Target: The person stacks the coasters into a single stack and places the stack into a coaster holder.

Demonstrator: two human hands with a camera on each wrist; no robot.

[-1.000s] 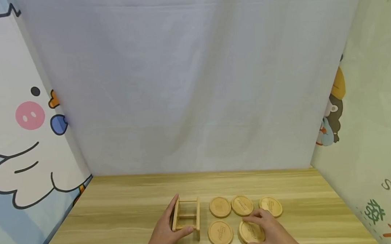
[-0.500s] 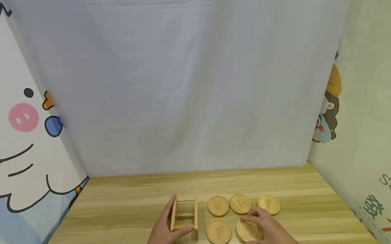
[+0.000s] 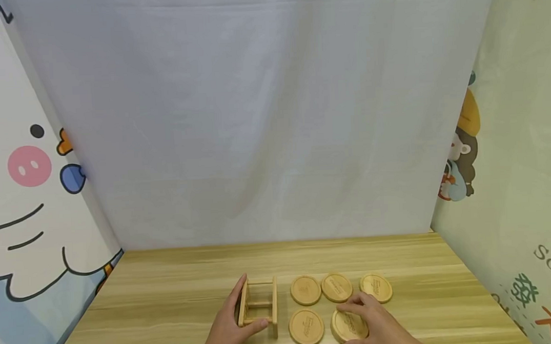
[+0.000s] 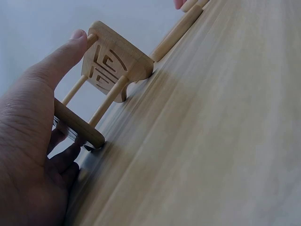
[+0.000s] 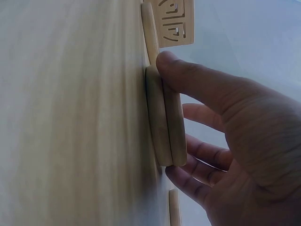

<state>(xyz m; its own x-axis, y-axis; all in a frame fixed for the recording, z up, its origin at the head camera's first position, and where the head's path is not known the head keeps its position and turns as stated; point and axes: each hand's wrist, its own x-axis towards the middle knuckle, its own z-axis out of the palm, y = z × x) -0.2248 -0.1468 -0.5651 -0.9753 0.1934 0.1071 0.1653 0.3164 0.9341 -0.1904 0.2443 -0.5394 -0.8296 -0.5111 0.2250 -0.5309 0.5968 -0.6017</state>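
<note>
My left hand point(image 3: 229, 325) grips a small wooden coaster rack point(image 3: 274, 305), thumb over its near side and fingers along its left panel. In the left wrist view the rack's far panel point(image 4: 113, 63) has cut-out slots, and thin rods join it to the near one. My right hand point(image 3: 376, 324) pinches the rim of a round wooden coaster point(image 3: 350, 326) with engraved marks. The right wrist view shows this upper coaster point(image 5: 175, 125) lying on a lower coaster point(image 5: 159, 117), the two edges nearly aligned. My thumb and fingers span the upper one's rim.
Single coasters lie flat between and behind my hands: one near the rack point(image 3: 306, 327), and a back row of a left coaster point(image 3: 306, 289), a middle coaster point(image 3: 337, 287) and a right coaster point(image 3: 376, 287). A pale curtain point(image 3: 274, 141) hangs behind the wooden table point(image 3: 178, 279).
The head view has turned slightly, so everything sits a little further left in it. Both hands keep their hold, and the rack and coasters stay in place on the table.
</note>
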